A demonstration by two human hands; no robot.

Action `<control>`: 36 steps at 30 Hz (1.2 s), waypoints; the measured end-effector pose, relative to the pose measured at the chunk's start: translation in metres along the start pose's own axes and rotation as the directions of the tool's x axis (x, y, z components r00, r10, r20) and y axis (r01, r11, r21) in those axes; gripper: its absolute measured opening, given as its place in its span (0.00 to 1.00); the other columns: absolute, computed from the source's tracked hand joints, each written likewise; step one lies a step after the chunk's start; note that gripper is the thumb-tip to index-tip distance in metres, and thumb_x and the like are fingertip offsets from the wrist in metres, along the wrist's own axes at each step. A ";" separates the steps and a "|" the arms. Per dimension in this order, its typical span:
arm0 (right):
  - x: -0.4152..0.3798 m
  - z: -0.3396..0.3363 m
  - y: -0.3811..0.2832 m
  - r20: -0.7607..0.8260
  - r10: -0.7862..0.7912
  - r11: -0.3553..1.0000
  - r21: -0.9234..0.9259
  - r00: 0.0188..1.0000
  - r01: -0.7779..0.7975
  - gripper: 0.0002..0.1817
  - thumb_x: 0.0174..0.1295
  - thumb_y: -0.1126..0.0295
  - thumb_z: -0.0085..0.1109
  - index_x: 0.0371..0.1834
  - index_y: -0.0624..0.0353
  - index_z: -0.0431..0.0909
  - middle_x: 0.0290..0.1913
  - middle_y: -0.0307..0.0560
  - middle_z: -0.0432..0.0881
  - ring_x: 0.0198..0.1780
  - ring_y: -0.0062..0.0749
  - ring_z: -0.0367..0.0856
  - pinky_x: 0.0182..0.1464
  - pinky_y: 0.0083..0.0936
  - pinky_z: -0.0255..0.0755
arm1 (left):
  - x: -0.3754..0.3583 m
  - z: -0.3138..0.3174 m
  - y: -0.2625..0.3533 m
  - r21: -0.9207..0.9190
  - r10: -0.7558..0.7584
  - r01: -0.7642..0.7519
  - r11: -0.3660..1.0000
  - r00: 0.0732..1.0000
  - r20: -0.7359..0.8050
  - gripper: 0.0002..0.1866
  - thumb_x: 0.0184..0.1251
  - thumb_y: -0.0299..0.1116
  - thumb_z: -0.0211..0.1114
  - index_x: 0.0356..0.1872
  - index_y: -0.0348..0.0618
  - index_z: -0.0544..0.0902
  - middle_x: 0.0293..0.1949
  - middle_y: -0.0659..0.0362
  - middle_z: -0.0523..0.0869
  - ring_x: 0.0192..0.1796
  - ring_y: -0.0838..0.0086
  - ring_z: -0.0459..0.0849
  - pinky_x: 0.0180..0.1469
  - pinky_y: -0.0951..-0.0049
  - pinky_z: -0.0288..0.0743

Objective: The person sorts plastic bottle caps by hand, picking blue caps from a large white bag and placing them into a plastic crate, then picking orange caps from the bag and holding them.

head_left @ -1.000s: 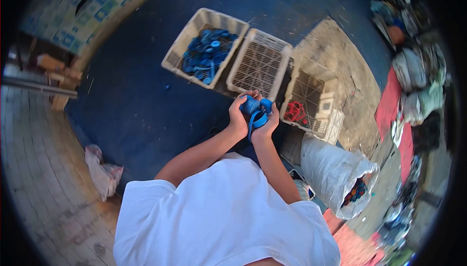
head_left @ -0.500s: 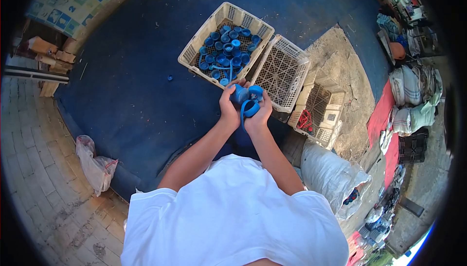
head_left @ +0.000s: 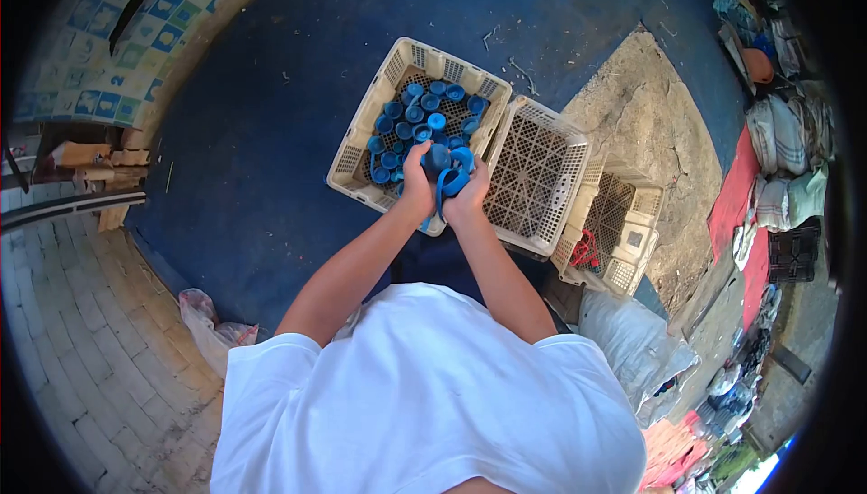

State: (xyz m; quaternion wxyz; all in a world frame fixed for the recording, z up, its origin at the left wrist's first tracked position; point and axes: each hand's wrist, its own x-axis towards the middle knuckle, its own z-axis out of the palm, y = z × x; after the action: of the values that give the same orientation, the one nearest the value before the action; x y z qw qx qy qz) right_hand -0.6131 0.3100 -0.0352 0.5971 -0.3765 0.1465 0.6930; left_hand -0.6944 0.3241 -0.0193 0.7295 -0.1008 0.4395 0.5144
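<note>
Over the near edge of the left crate [head_left: 361,164], the left hand [head_left: 418,185] and right hand [head_left: 467,194] together clasp a blue cap [head_left: 439,158] with its trailing ring strap [head_left: 444,189]. Many blue caps [head_left: 417,124] already lie inside. Alongside, the middle crate [head_left: 560,209] sits bare, and the right crate [head_left: 632,241] holds red pieces [head_left: 585,253]; a white sack [head_left: 632,349] lies nearby, and nothing blocks the hands.

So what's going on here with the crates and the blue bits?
A person in a white T-shirt holds a cluster of blue plastic caps with a blue ring strap in both hands, left hand and right hand, above the near edge of a cream plastic crate filled with loose blue caps. Beside it sits an empty cream crate, then one holding something red.
</note>
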 end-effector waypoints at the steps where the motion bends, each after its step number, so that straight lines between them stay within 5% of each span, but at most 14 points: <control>1: 0.014 0.001 -0.002 -0.004 0.023 1.000 -0.005 1.000 -0.023 0.22 0.79 0.48 0.42 0.50 0.56 0.77 0.50 0.48 0.85 0.53 0.41 0.84 0.63 0.41 0.76 | 0.010 0.003 0.006 0.025 -0.052 0.052 0.998 0.999 0.011 0.19 0.68 0.45 0.65 0.51 0.43 0.79 0.52 0.53 0.86 0.56 0.60 0.85 0.63 0.56 0.78; 7: 0.082 -0.023 -0.013 0.001 0.143 0.988 -0.062 0.990 -0.143 0.26 0.77 0.42 0.42 0.51 0.53 0.78 0.50 0.43 0.85 0.57 0.39 0.81 0.62 0.43 0.73 | 0.066 0.012 0.020 0.096 -0.038 0.040 0.995 0.999 -0.025 0.20 0.67 0.47 0.67 0.53 0.46 0.79 0.49 0.58 0.85 0.55 0.62 0.83 0.66 0.59 0.74; 10: 0.079 -0.005 -0.021 -0.050 0.136 0.973 -0.183 0.989 -0.143 0.29 0.78 0.41 0.39 0.58 0.56 0.74 0.55 0.50 0.84 0.58 0.45 0.79 0.66 0.53 0.69 | 0.108 -0.009 0.021 0.152 -0.005 0.021 0.988 0.994 -0.107 0.15 0.70 0.42 0.67 0.50 0.48 0.77 0.50 0.60 0.84 0.58 0.65 0.81 0.62 0.65 0.74; 11: 0.061 0.020 -0.024 -0.061 0.084 0.970 -0.226 0.995 -0.096 0.36 0.76 0.38 0.39 0.72 0.56 0.65 0.67 0.52 0.76 0.67 0.49 0.74 0.71 0.58 0.62 | 0.115 -0.012 0.023 0.065 -0.037 0.040 0.997 0.998 -0.050 0.19 0.72 0.41 0.66 0.57 0.45 0.76 0.58 0.60 0.81 0.65 0.63 0.76 0.63 0.66 0.72; 14: 0.069 0.019 -0.021 -0.045 0.044 0.970 -0.238 0.998 -0.053 0.46 0.75 0.36 0.40 0.86 0.55 0.44 0.83 0.56 0.56 0.79 0.60 0.61 0.79 0.62 0.47 | 0.106 -0.001 0.032 0.103 0.041 -0.038 0.994 0.999 -0.027 0.29 0.74 0.41 0.65 0.69 0.40 0.69 0.72 0.53 0.71 0.74 0.57 0.69 0.71 0.63 0.69; 17: 0.079 0.009 -0.015 -0.063 0.024 0.968 -0.247 0.998 -0.039 0.52 0.74 0.35 0.41 0.88 0.52 0.28 0.88 0.58 0.37 0.85 0.66 0.44 0.82 0.63 0.32 | 0.100 -0.002 0.042 0.116 -0.001 -0.002 0.993 1.000 0.023 0.37 0.75 0.42 0.63 0.77 0.36 0.61 0.80 0.46 0.59 0.80 0.51 0.61 0.80 0.57 0.60; 20: 0.076 0.011 -0.006 -0.084 -0.072 0.972 -0.230 0.994 0.051 0.52 0.74 0.36 0.42 0.87 0.52 0.27 0.88 0.59 0.32 0.86 0.67 0.38 0.82 0.63 0.27 | 0.103 -0.015 0.053 0.096 -0.053 0.044 0.994 0.994 0.095 0.35 0.76 0.45 0.60 0.76 0.36 0.62 0.81 0.45 0.57 0.84 0.50 0.52 0.84 0.51 0.52; 29: 0.047 0.008 0.040 -0.102 -0.312 0.943 -0.153 0.945 0.295 0.46 0.77 0.47 0.45 0.86 0.64 0.39 0.88 0.59 0.37 0.84 0.62 0.50 0.82 0.57 0.47 | 0.070 -0.070 0.108 0.240 -0.160 0.141 0.961 0.985 0.065 0.32 0.77 0.47 0.57 0.73 0.36 0.68 0.73 0.48 0.73 0.75 0.53 0.71 0.75 0.51 0.68; 36: 0.027 -0.002 0.068 -0.196 -0.357 0.915 -0.267 0.913 0.301 0.41 0.77 0.50 0.46 0.84 0.65 0.48 0.86 0.59 0.47 0.78 0.58 0.66 0.77 0.53 0.61 | 0.054 -0.121 0.155 0.195 -0.275 0.289 0.937 0.957 -0.095 0.27 0.77 0.44 0.55 0.71 0.41 0.72 0.64 0.55 0.81 0.58 0.61 0.82 0.60 0.60 0.77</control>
State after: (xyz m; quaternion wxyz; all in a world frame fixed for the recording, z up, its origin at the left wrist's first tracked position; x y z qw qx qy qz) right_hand -0.6767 0.3118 -0.0720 0.6357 -0.5441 0.0703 0.5431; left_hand -0.8851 0.3575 -0.0843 0.7873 -0.1031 0.4955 0.3522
